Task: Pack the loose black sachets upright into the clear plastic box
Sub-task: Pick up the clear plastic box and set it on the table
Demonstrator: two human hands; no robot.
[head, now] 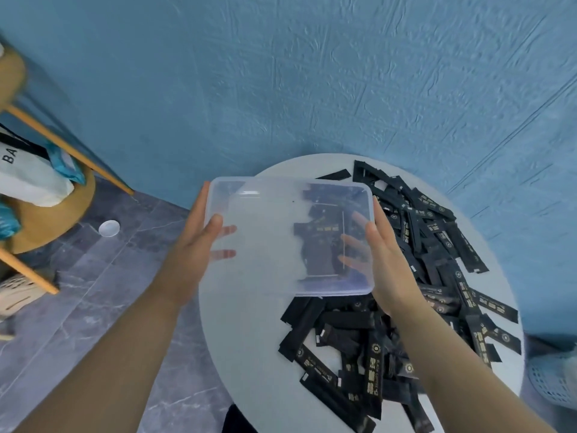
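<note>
Though cluttered, white table (246,332), blue wall (312,73).

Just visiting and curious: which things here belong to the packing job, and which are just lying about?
In the job: clear plastic box, held by left hand and right hand; black sachets; round table.
Lying about: white disc on floor; white bag; wooden stand.
</note>
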